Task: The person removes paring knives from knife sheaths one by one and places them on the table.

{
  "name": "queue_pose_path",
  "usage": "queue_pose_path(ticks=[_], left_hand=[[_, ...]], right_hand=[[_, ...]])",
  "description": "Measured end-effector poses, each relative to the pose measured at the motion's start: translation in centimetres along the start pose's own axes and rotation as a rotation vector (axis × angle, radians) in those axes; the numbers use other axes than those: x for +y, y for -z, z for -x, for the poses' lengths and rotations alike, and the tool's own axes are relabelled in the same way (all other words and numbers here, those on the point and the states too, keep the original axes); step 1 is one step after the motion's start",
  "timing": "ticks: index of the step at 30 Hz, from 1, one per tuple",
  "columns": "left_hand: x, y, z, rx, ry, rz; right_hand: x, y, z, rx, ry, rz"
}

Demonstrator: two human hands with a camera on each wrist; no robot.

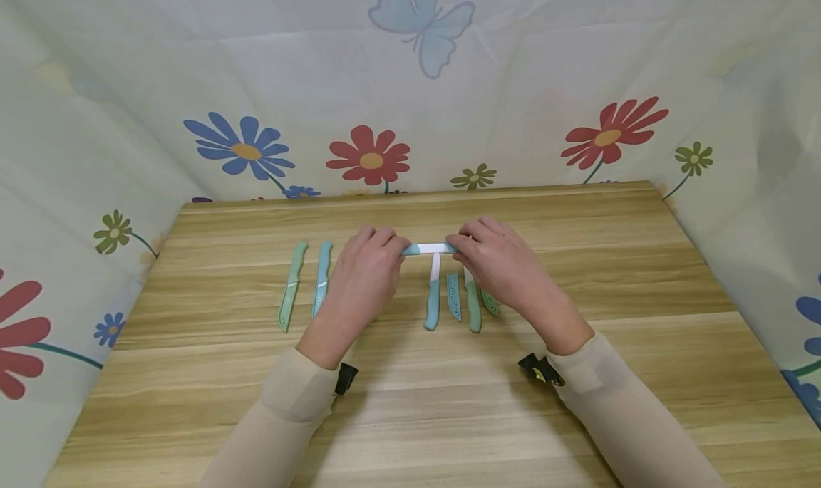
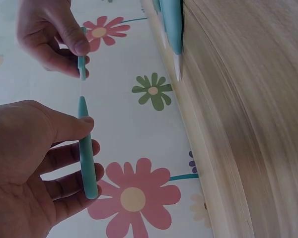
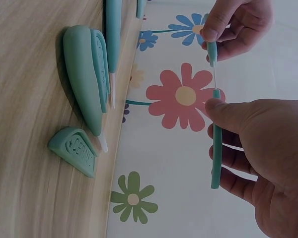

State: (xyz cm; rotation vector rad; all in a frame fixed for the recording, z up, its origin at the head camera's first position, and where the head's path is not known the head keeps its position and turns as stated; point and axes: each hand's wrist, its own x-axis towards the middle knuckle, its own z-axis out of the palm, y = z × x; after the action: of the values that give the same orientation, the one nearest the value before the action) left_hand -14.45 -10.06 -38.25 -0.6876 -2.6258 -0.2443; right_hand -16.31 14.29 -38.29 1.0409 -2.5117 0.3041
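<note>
Above the table, a blue paring knife (image 1: pixel 432 248) is held level between both hands, its white blade showing in the middle. My left hand (image 1: pixel 368 267) grips the handle (image 2: pixel 87 158), thumb on one side and fingers on the other. My right hand (image 1: pixel 503 260) pinches a blue blade sheath (image 3: pixel 217 148), which covers the tip end of the blade. Below lie a bare blue knife (image 1: pixel 433 304), a loose blue sheath (image 1: pixel 454 296) and a bare green knife (image 1: pixel 473 306). A green sheath (image 1: pixel 490 301) is partly hidden by the right hand.
To the left, a sheathed green knife (image 1: pixel 293 286) lies beside a sheathed blue knife (image 1: pixel 323 278), the latter partly behind the left hand. The wooden table (image 1: pixel 436 417) ends at a flower-printed cloth (image 1: pixel 526 110) at the back. Both wrists carry small black camera mounts.
</note>
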Motion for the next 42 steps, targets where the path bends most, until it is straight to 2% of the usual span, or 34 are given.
queue_pose_path(ticks=[42], left_hand=[[-0.11, -0.13, 0.25, 0.004, 0.013, -0.028]], right_hand=[[0.13, 0.18, 0.3, 0.003, -0.02, 0.038]])
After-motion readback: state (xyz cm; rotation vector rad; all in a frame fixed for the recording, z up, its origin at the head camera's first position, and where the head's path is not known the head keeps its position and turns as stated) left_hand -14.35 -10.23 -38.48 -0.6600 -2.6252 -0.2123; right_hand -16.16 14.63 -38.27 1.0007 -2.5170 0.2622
